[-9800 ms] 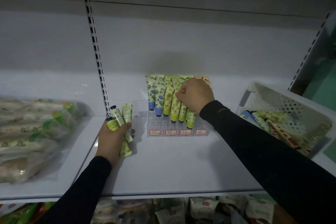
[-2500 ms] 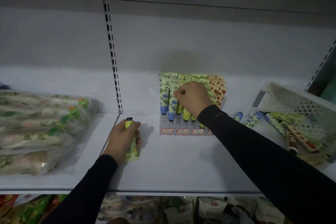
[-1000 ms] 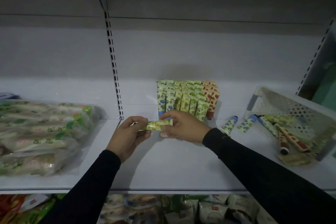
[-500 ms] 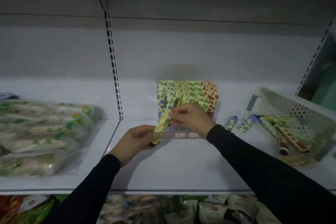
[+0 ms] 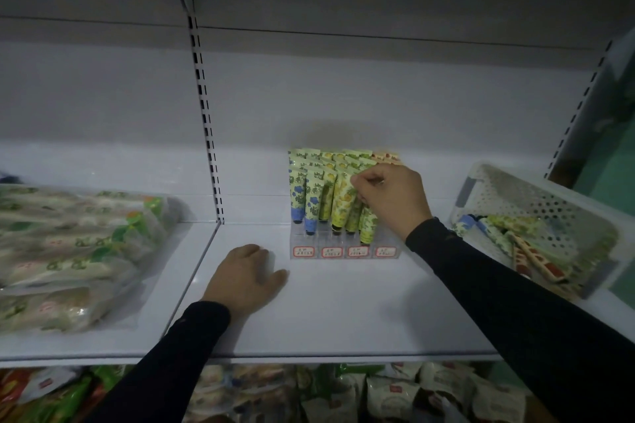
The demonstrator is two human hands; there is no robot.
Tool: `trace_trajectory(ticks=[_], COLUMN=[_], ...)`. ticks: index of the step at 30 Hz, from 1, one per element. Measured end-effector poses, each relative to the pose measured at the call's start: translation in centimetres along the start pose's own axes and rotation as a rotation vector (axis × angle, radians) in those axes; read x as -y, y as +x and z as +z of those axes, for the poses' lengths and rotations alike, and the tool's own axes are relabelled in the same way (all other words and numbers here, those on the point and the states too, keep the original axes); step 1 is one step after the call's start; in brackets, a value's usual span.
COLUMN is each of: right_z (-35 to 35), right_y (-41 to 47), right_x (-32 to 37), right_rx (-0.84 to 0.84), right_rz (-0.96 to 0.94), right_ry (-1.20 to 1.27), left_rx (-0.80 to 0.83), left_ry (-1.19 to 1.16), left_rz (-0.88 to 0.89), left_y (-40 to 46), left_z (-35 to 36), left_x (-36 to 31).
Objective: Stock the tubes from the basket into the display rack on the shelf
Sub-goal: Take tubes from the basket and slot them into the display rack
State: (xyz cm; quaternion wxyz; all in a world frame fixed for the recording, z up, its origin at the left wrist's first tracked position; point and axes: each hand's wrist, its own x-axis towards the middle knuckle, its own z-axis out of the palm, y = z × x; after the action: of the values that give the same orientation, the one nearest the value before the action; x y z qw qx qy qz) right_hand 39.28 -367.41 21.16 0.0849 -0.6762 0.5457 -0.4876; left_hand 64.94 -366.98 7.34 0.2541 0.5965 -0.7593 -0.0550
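Observation:
A clear display rack (image 5: 344,252) with red-framed labels stands at the back of the white shelf (image 5: 343,312), filled with several upright tubes (image 5: 311,197) in blue, yellow, green and orange prints. My right hand (image 5: 391,197) pinches the top of a yellow-green tube (image 5: 342,204) standing in a middle slot of the rack. Beside the rack's front left corner, my left hand (image 5: 245,280) rests on the shelf with loosely curled fingers and holds nothing. The white perforated basket (image 5: 536,203) lies tipped at the right with several tubes (image 5: 515,244) inside.
Clear bags of green-printed packets (image 5: 68,251) fill the left shelf bay. A slotted upright (image 5: 205,120) divides the two bays. Packaged goods (image 5: 378,395) sit on the shelf below. Another shelf hangs overhead.
Half a second ago both hands held the tube in front of the rack. My right hand has since carried it into the rack, and my left hand has let go and dropped to the shelf.

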Motion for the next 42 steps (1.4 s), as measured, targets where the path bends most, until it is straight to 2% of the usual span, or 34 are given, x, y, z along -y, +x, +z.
trace_trajectory(ticks=[18, 32, 42], right_z=[4.5, 4.3, 4.3], right_y=[0.3, 1.3, 1.9], right_x=[0.0, 0.3, 0.5], right_rx=[-0.01, 0.046, 0.093], right_rz=[-0.11, -0.052, -0.034], right_ry=[-0.226, -0.347, -0.329], left_rx=[-0.02, -0.037, -0.029], left_ry=[0.031, 0.052, 0.074], left_rz=[-0.001, 0.02, 0.013], left_y=[-0.3, -0.2, -0.2], left_z=[0.2, 0.1, 0.0], left_x=[0.3, 0.0, -0.4])
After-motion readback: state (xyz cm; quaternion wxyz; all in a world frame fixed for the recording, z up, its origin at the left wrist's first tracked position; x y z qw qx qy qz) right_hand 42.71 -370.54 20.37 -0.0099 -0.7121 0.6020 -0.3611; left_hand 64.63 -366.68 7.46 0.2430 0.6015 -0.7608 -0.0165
